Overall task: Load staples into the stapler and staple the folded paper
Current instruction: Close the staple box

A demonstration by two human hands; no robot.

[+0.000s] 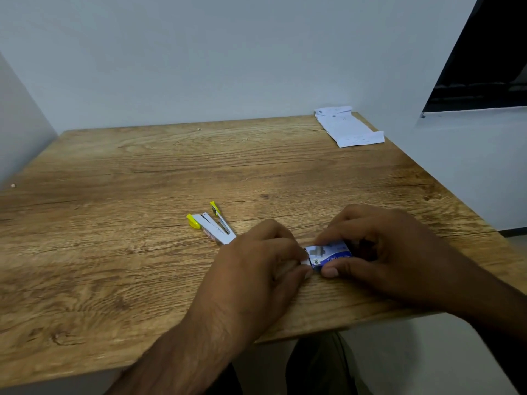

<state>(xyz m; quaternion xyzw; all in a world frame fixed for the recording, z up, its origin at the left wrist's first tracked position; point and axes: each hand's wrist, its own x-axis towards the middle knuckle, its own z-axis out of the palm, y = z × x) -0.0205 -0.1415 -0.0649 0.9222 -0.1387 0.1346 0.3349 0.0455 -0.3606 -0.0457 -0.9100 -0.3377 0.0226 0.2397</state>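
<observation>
A small blue staple box (328,254) rests on the wooden table (142,178) near its front edge. My right hand (379,246) grips the box between thumb and fingers. My left hand (262,263) pinches the white inner tray end (305,262) at the box's left side. A white stapler with yellow ends (212,223) lies hinged open on the table, just left of my left hand and touched by neither hand. The folded white paper (348,126) lies at the table's far right corner.
Pale walls close off the table at the back and left. The table's right edge drops away beside the paper, with a dark window opening (484,67) beyond. My knees show under the front edge.
</observation>
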